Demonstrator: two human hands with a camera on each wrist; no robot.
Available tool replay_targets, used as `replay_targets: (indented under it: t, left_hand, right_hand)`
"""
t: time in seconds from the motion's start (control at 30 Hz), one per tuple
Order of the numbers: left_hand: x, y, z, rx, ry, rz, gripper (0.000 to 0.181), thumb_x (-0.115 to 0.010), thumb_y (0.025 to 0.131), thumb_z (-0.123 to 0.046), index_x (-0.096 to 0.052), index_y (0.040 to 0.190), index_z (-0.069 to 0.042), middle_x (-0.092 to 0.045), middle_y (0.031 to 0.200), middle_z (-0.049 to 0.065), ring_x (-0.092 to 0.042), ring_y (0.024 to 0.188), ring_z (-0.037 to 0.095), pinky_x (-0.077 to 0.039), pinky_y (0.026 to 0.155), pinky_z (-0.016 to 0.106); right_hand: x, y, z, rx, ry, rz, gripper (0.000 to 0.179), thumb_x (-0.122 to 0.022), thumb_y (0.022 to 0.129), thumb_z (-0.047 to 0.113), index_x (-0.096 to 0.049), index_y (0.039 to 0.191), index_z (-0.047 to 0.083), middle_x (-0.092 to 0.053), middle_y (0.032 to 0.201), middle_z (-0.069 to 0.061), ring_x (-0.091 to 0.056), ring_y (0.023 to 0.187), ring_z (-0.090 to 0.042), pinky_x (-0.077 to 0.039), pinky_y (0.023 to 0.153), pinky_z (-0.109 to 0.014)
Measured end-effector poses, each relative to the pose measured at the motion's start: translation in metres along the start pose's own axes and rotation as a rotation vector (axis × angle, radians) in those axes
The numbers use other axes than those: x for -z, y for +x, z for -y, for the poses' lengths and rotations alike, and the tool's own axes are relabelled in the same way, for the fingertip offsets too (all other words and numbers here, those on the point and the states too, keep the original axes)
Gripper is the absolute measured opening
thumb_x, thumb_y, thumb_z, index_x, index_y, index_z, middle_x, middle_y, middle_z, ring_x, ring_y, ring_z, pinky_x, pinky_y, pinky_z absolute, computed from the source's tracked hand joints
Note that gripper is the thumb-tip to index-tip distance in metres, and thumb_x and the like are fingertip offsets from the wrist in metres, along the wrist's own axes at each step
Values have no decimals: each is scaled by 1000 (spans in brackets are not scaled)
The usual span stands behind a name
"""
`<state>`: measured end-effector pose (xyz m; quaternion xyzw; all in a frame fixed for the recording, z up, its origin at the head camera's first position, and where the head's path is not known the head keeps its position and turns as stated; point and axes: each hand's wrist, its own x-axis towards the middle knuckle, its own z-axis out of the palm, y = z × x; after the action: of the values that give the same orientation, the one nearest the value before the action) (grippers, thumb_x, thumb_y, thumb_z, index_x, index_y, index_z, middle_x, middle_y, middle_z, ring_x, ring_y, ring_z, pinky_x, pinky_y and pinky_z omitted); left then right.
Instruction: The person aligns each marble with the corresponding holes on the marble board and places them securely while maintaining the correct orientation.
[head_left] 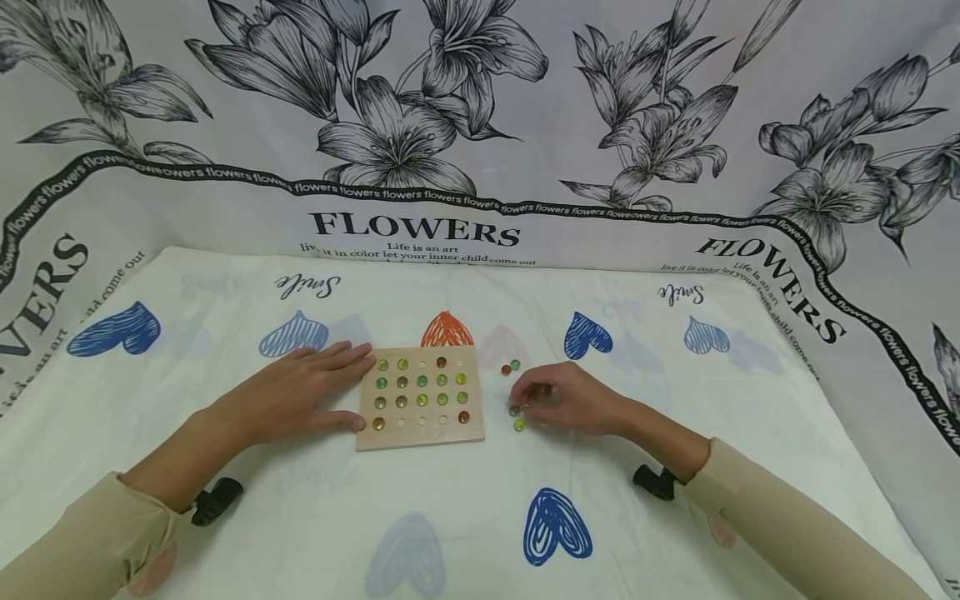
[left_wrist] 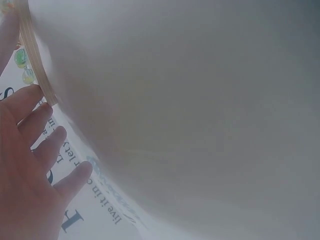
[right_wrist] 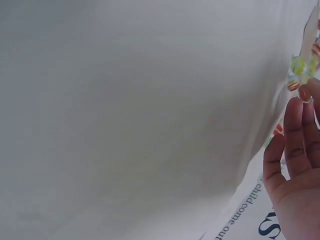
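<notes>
A pale wooden board (head_left: 412, 437) with rows of round hollows lies flat on the cloth, and glass marbles sit in many of them. My left hand (head_left: 292, 396) touches the board's left edge, fingers spread and fairly straight. To the right of the board, my right hand (head_left: 577, 400) is low over the cloth. In the right wrist view, its thumb and fingertips pinch an orange-streaked marble (right_wrist: 305, 94). A yellow-green marble (head_left: 519, 425) and a dark marble (head_left: 513, 411) lie by those fingertips. Farther back are a brown marble (head_left: 506, 370) and a green marble (head_left: 515, 365).
A white cloth (head_left: 300, 517) printed with hearts covers the table. Behind it hangs a flower-printed curtain (head_left: 525, 150). Several hollows along the board's front and back rows hold no marble. Black wrist-worn devices show below the left wrist (head_left: 217, 500) and the right wrist (head_left: 655, 482).
</notes>
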<state>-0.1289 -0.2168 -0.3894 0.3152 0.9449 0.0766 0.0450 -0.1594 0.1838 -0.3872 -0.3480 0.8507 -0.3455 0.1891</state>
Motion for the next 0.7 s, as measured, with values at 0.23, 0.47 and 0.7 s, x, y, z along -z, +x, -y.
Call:
replay_targets:
  t: [0.23,0.47,0.7]
  left_hand:
    - [0,0,-1,-4,-2,-5,89,-53,88,-72,-42,152,-12,-39,157,6,-38,142,38,-35,108,63]
    - [1,1,-2,-9,0,-11,88,-55,88,-71,-43,152,-12,-40,156,7,-38,141,38,-36,108,63]
    - [2,1,-2,-14,11,-9,88,-56,88,-70,-43,151,-10,-40,156,8,-38,141,39,-36,108,63]
  right_hand:
    - [-2,7,8,18,22,-6,22,-76,87,7,-73,109,12,-71,100,4,-62,88,-10,-56,85,-31]
    - [-4,12,14,71,35,1,22,-75,88,5,-72,109,9,-71,102,1,-62,89,-10,-56,86,-33]
    - [-10,20,21,124,60,7,22,-73,89,3,-71,111,8,-71,103,0,-65,93,-7,-56,90,-31]
